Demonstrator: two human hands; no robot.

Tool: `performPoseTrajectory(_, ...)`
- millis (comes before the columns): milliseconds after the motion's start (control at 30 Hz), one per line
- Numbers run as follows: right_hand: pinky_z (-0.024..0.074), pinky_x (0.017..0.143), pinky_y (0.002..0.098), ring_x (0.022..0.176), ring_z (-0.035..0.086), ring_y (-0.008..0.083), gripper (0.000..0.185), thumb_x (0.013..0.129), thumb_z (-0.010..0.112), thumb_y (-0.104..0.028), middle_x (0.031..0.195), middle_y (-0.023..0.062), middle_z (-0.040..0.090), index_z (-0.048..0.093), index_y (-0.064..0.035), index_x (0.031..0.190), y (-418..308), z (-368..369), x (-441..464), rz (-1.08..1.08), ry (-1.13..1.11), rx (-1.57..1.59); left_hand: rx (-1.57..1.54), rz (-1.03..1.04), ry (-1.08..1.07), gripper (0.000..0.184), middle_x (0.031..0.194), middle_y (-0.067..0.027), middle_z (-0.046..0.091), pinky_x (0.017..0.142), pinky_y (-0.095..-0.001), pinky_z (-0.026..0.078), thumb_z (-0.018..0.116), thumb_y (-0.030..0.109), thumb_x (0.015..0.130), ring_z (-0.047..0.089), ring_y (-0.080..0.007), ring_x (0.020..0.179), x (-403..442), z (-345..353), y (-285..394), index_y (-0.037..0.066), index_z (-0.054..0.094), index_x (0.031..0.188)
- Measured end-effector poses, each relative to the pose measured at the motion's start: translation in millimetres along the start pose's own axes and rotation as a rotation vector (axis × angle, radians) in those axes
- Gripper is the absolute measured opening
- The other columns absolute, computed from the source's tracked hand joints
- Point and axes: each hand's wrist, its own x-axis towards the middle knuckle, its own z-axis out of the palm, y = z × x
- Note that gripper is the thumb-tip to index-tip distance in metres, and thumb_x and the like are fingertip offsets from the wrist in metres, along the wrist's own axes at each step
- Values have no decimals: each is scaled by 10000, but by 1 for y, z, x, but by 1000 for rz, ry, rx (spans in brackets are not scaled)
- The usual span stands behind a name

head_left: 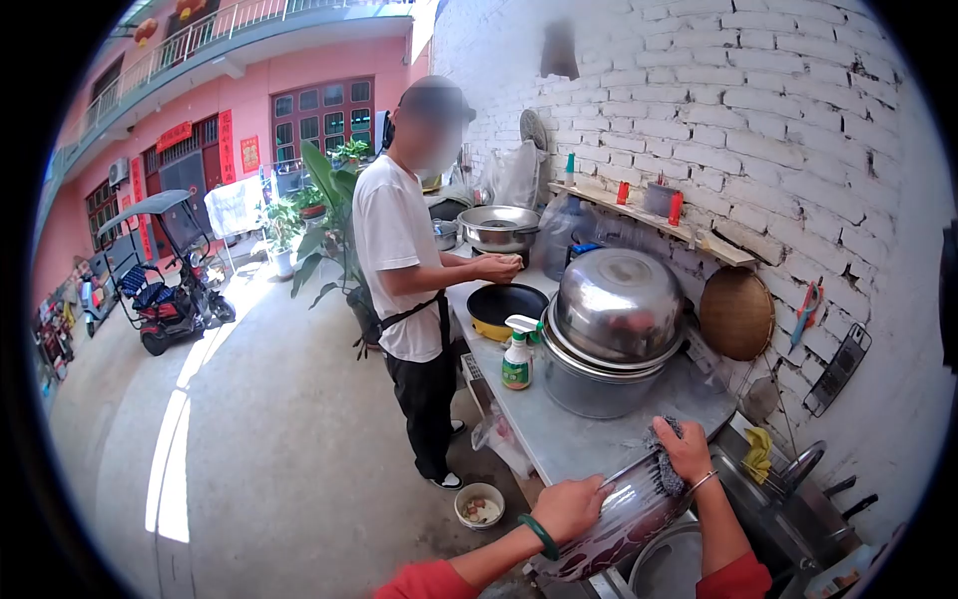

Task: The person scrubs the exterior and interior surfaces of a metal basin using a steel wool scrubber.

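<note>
A clear, shiny, curved piece (631, 507) with dark stripes and a dark red pattern is tilted between my hands above the sink area; I cannot make out its exact kind. My left hand (571, 507), with a green bangle on the wrist, grips its left edge. On its upper right end, my right hand (685, 454) is closed on a grey scrubbing cloth (667, 461) and presses it against the surface. Beneath the piece, a round metal basin (671, 564) shows partly.
A grey counter (529, 414) carries stacked metal pots (617, 309), a spray bottle (518, 357) and a black-lined pan (506, 307). A person in a white shirt (387, 225) stands beside it, hands together. A faucet (804, 461) and yellow cloth (757, 454) are right; a bowl (480, 506) sits on the floor.
</note>
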Motion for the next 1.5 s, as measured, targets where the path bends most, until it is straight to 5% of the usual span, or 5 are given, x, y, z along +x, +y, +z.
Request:
performPoseTrajectory(600,325,488,306,569,358,54,432,893,568,-303,536,6,366,490,18,614,-6,7,6,-9,14,-26,-55,34,27,301,700,-213,602,636,-523,449,414,356,938,585,-427,700,6,-1,-14,82,517,870)
performPoseTrajectory(700,329,481,342,480,411,111,437,896,557,-294,490,38,407,500,27,606,-2,9,7,-80,43,-2,-27,68,49,321,697,-215,601,635,-527,443,403,364,941,579,-432,700,7,3,-20,77,524,863)
performPoseTrajectory(867,449,765,386,867,575,354,228,844,569,-215,905,161,622,618,-28,964,-20,18,-5,-289,327,-274,-12,13,39,362,724,-224,601,657,-522,435,387,382,948,573,-437,732,7,-8,-14,64,539,862)
performPoseTrajectory(1233,465,806,369,931,586,316,305,713,585,15,1002,138,607,608,-45,1011,-43,24,-50,-506,560,-29,-92,-2,14,357,830,-229,609,731,-436,447,410,346,953,581,-402,810,15,-13,-20,34,580,915)
performPoseTrajectory(1500,400,881,422,919,587,283,223,719,612,-111,1022,103,633,676,-80,931,-48,37,-79,-603,192,-81,-144,43,21,310,851,-230,613,747,-417,448,438,299,945,579,-399,827,12,-16,-28,24,579,966)
